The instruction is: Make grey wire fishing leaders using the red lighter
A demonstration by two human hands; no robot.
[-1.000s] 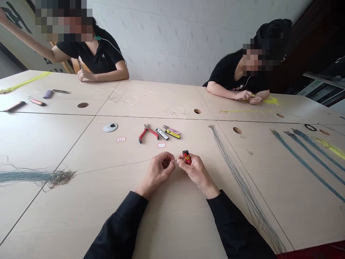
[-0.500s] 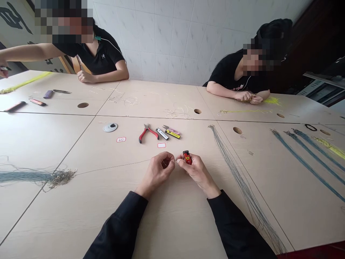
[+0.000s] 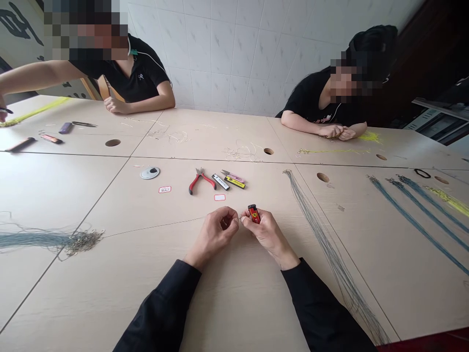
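My left hand (image 3: 219, 230) pinches a thin cord (image 3: 154, 226), which runs left across the table to a bundle of blue-grey cords with metal clasps (image 3: 86, 242). Close beside it, my right hand (image 3: 266, 232) is closed round a red lighter (image 3: 254, 214) with a black top; its thumb and forefinger meet near a tiny piece at the cord's end, too small to make out. Beyond my hands lie red-handled pliers (image 3: 202, 181), a white lighter (image 3: 220, 182), a yellow lighter (image 3: 235, 183) and small scissors with pink handles (image 3: 236, 177).
Loose cords (image 3: 322, 234) lie right of my hands, with blue bundles (image 3: 417, 217) farther right. A round silver disc (image 3: 150, 173) and two small labels (image 3: 220, 197) lie ahead. Two people (image 3: 146, 73) sit across the table (image 3: 227, 293), which has round holes.
The person at the far left has moved an outstretched hand slightly down and left, towards the yellow cords. My hands have barely moved.
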